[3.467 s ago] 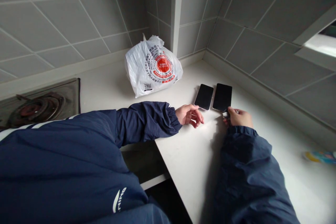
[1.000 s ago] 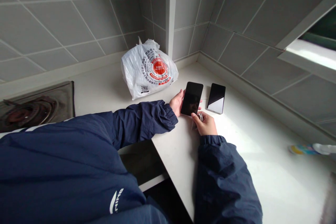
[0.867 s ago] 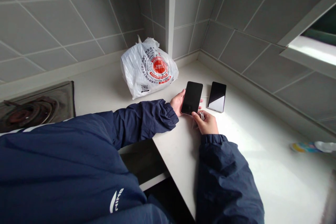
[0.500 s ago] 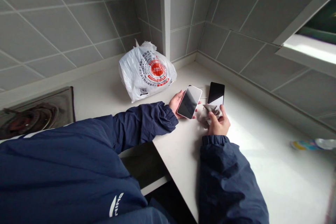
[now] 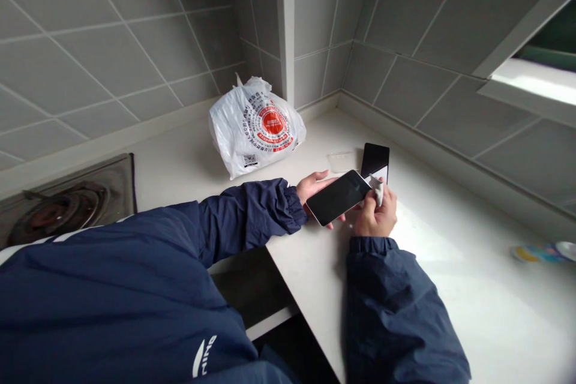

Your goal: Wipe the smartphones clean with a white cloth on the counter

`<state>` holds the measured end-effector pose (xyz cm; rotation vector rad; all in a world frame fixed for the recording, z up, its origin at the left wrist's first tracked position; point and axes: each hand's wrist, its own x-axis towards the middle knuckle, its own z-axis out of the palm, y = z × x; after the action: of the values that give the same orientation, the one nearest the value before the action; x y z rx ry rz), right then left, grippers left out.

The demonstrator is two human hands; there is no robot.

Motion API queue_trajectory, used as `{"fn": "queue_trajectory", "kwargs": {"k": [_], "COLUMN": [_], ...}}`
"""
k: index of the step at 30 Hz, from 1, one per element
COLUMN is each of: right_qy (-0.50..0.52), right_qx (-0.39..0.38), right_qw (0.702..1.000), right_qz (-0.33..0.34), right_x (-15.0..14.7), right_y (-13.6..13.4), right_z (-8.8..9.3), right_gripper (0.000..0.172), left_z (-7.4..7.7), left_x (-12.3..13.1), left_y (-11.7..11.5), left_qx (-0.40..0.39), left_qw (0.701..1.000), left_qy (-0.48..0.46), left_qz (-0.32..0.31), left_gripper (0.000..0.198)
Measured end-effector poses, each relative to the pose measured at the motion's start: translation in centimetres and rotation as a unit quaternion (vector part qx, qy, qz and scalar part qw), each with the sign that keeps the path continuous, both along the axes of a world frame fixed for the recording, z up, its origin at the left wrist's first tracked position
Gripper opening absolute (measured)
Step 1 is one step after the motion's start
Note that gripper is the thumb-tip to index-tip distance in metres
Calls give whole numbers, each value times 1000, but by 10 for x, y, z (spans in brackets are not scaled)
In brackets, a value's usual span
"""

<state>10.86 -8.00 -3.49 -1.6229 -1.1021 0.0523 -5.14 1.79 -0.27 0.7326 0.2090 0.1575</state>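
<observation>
My left hand (image 5: 311, 187) supports a smartphone (image 5: 338, 198) from below, its dark screen facing up and its long side slanting up to the right. Fingertips show beneath the lower edge. In my right hand (image 5: 378, 215) a crumpled pale cloth or tissue (image 5: 377, 188) is pinched, right by the phone's upper right corner. Just behind that hand a second dark phone (image 5: 375, 161) lies flat on the counter, its lower end partly hidden. A clear phone case (image 5: 342, 162) rests beside it on the left.
A white plastic bag (image 5: 256, 126) with red and black print stands against the wall on the white counter (image 5: 432, 276). The gas burner (image 5: 67, 204) is at far left. A colourful blurred packet (image 5: 540, 252) lies at right. Below the counter edge is an open cupboard (image 5: 252, 288).
The held phone has turned clockwise and moved right and toward me. My right hand has brought the cloth to its corner. The clear case is now more visible.
</observation>
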Motion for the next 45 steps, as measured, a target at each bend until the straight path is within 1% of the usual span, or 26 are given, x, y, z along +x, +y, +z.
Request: {"fn": "queue_trajectory", "kwargs": {"k": [3,6,9,14,19,21,25,29,32,35,37,38,42,45], "right_qy": [-2,-51,-102,-140,-184,-202,-230,-247,-253,-242,-231,-229,-237,-234], "right_qx": [28,29,12,-9,-60,-81,-94,-71,-17,62,97,106,99,84], "right_qw": [1000,998,994,986,974,969,961,958,961,964,964,963,957,957], "right_qz": [14,32,44,85,113,119,121,129,110,87,89,96,135,146], "right_x": [-4,-7,-8,-10,-15,-16,-18,-22,-23,-21,-19,-18,-16,-15], "right_y": [2,3,4,4,1,-1,-4,-6,-7,-6,-4,-3,1,1], "right_z": [4,5,2,-2,3,6,9,12,14,14,13,13,7,3], "right_gripper": [43,45,49,50,50,50,48,48,47,33,25,24,33,35], "left_z": [-2,-2,-1,-1,-1,-1,-1,0,3,8,12,15,20,17], "left_x": [1,1,0,0,6,8,8,8,9,9,9,9,7,6], "left_y": [1,2,2,1,-2,-3,-3,-3,-5,-7,-9,-10,-11,-11], "left_qx": [-6,-14,-31,-54,-52,-58,-70,-71,-91,-115,-129,-137,-164,-154], "left_qw": [999,999,997,993,979,975,976,977,973,966,962,960,959,964], "left_qy": [-8,-14,-25,-29,-21,-12,-1,-16,-20,-22,-26,-28,-20,-21], "left_qz": [31,42,59,103,195,214,206,199,209,230,240,242,232,214], "left_gripper": [73,70,65,61,58,60,62,60,52,45,42,41,47,50]}}
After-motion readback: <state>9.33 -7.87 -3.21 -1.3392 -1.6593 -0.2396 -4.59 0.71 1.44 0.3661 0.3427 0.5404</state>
